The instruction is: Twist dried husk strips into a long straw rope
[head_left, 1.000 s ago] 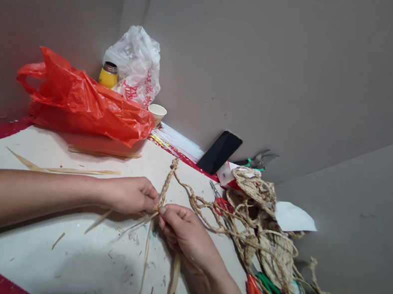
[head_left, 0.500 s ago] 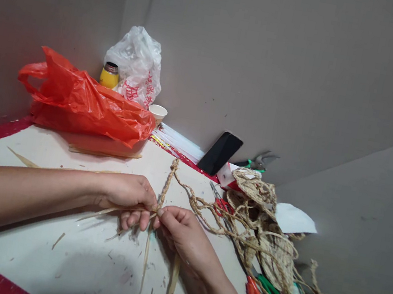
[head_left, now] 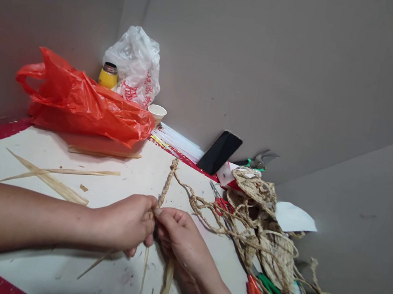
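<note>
Left hand point(head_left: 127, 223) and right hand point(head_left: 180, 238) meet knuckle to knuckle over the table point(head_left: 131, 171). Both are closed, fingers curled in tight, pinching the near end of the straw braid point(head_left: 165, 187) between them. The fingertips themselves are hidden behind the knuckles, so which strand each one has cannot be told.

From the fingers the braid runs straight away across the white top toward the back wall, then doubles back to the right into the pile of braided cord point(head_left: 265, 230). Below the fingers the unbraided strips point(head_left: 143, 269) trail toward the near edge — one thin, one broader, and a third slanting out to the left under the left hand.

Containers, back left corner:
- red plastic bag point(head_left: 83, 101), lying slumped on the table, mouth to the left, contents not visible;
- white plastic bag point(head_left: 137, 63), bunched upright behind it, contents not visible;
- yellow flask point(head_left: 109, 76), lid on, standing between the two bags;
- paper cup point(head_left: 157, 111), upright just beside the red bag's right end — inside not visible.

Spare straw strips point(head_left: 59, 171) lie crossed well left of the hands. A phone point(head_left: 220, 152) leans against the wall beyond the braid's far end.
</note>
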Demonstrator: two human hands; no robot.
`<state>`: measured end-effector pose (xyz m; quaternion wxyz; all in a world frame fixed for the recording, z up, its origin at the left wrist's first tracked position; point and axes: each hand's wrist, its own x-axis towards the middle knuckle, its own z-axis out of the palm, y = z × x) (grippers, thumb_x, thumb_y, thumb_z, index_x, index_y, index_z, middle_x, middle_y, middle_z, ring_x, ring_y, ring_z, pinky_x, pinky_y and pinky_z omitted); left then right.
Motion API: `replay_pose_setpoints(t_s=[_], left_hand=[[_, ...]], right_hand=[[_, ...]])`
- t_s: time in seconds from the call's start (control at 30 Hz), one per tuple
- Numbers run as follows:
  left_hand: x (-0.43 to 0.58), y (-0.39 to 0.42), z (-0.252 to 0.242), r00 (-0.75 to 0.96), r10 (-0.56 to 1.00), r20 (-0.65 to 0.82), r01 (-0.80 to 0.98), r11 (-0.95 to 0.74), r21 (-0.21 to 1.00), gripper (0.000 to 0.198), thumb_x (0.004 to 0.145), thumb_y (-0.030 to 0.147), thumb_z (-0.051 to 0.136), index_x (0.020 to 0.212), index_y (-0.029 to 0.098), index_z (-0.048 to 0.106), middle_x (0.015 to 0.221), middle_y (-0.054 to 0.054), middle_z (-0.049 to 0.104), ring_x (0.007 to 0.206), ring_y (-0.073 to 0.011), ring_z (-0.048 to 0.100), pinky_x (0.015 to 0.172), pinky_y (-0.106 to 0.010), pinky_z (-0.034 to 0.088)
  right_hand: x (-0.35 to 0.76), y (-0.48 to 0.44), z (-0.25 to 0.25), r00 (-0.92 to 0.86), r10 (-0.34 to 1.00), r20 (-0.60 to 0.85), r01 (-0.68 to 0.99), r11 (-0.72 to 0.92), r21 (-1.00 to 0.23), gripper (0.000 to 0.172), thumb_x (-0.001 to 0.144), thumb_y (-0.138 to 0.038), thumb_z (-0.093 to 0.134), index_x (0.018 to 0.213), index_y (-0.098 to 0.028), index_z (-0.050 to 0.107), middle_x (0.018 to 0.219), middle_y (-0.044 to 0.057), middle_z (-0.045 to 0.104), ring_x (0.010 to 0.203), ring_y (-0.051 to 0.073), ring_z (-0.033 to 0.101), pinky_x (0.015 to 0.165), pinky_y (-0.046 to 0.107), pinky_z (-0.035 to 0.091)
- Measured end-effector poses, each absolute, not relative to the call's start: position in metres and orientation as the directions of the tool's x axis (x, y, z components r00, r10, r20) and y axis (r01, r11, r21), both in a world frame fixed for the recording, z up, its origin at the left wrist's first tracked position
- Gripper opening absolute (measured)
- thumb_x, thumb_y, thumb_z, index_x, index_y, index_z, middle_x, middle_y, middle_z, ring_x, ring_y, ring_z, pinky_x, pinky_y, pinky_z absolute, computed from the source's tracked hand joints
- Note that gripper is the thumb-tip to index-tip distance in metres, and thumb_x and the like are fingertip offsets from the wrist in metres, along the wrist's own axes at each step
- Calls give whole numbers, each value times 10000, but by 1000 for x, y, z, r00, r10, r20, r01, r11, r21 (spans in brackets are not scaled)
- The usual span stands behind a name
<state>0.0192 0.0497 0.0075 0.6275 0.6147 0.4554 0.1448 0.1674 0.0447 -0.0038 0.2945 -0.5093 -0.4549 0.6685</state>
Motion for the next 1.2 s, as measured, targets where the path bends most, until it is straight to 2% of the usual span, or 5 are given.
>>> replay_pose_setpoints(t_s=[0.17,0.43,0.77,1.0,1.2], left_hand=[[20,46,0,525,804,-279,384,69,921,169,683,153,466,842,182,416,646,21,568,429,-80,510,359,-154,329],[13,68,22,625,622,-472,379,287,880,192,779,309,440,869,148,491,614,-7,606,396,-101,526,403,-201,399],[-15,100,47,655,610,-447,517,70,853,187,790,300,426,660,178,482,502,1,579,435,-129,540,469,-225,399],[-53,118,94,414,909,-55,850,-364,381,140,698,184,492,599,164,589,539,-1,566,469,-106,429,523,-235,297],[-74,106,47,355,930,-94,916,-326,235,114,669,287,559,653,198,629,659,-45,610,576,-168,509,554,-260,324]], right_hand=[[162,42,-3,-295,886,-358,13,-371,-928,401,677,-453,691,520,-126,519,465,-16,499,449,67,396,466,202,264],[172,47,5,-351,844,-406,-9,-437,-900,363,675,-412,704,537,-136,514,379,-88,351,335,21,192,365,210,101],[187,55,5,-472,730,-493,-19,-568,-823,262,698,-358,700,714,-116,599,402,-126,244,359,8,95,373,183,58],[190,57,6,-503,706,-499,-27,-590,-807,280,688,-362,723,720,-107,612,429,-119,241,365,2,101,370,175,53],[190,58,2,-526,695,-491,-41,-597,-801,284,710,-369,717,718,-107,608,438,-116,236,367,-3,104,367,164,59]])
